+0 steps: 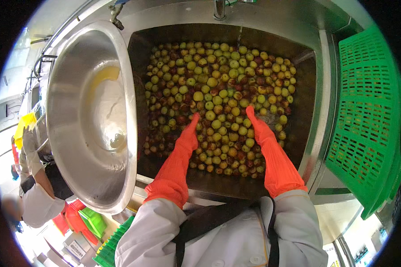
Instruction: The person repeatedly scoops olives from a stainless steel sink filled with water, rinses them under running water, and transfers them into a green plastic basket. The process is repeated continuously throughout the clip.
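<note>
Many small green and reddish-brown fruits, apparently jujubes (217, 100), float in water in a deep stainless-steel sink (227, 187) before me. Both my hands wear long orange rubber gloves. On the left of the fruit, my left hand (190, 131) dips in with its thumb side showing; the fingers are hidden beneath. Opposite it, my right hand (259, 124) reaches in at the right, its fingers also under the water and fruit. Fruits lie between the two hands. Whether either hand grips any is hidden.
A large stainless-steel basin (70, 100) leans in at the left of the sink. Perforated green plastic baskets (364, 110) stand at the right. A faucet (219, 10) and a brass tap (116, 16) sit behind. Another person (41, 200) works at far left, near a green crate (115, 245).
</note>
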Demonstrator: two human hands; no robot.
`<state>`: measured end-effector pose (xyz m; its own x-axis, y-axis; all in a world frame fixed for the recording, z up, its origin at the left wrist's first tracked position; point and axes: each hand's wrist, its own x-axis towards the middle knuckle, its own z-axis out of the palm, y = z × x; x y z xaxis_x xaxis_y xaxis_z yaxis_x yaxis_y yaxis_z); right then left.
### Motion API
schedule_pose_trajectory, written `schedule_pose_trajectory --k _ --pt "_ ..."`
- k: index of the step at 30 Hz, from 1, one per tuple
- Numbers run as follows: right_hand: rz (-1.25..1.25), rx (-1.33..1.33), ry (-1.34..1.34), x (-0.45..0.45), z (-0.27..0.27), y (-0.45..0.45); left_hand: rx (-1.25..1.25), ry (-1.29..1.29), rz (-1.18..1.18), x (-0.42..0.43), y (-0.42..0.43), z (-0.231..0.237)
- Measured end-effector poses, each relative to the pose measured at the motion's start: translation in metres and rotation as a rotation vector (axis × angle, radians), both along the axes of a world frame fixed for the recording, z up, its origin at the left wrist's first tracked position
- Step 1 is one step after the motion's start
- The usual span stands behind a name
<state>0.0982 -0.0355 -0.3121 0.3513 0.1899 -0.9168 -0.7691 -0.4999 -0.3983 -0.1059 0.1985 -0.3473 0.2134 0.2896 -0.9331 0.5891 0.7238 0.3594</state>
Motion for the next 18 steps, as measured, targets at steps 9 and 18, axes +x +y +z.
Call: schedule_pose_trajectory --k 9,18 --pt "-0.304 0.378 0.043 -0.048 0.014 0.036 -0.272 -0.197 0.524 0.077 -0.065 0.041" --pt "-0.453 0.598 -0.229 -0.038 0.113 0.055 -0.028 -0.706 0.332 0.116 -0.083 0.160"
